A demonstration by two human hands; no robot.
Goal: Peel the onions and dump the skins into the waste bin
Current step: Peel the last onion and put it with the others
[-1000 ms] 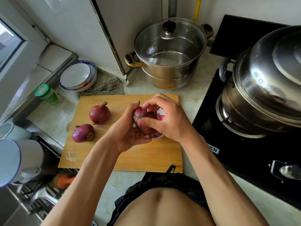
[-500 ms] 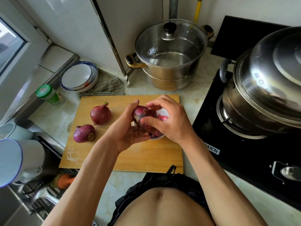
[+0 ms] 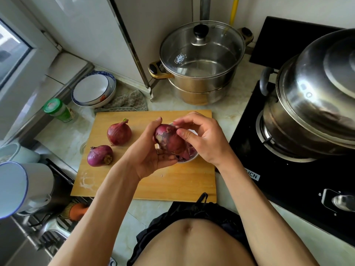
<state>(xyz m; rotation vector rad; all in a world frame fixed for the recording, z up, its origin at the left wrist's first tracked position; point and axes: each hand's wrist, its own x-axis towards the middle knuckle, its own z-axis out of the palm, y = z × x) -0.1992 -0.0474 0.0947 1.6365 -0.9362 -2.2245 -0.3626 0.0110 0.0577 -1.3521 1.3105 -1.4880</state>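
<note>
Left hand (image 3: 151,156) cups a red onion (image 3: 170,140) over a white bowl (image 3: 189,159) (skins inside), right hand (image 3: 203,139) fingers (image 3: 183,134) curled, thumb and forefinger touching its loose skin.

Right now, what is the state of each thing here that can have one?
Red onion in the hands: partly peeled, held above the bowl.
Left hand: grips this onion.
Right hand: fingertips at the onion's top.
Small white bowl: holds skins.
Two red onions on the wooden board: lying untouched.
Steel pot with glass lid: covered.
</note>
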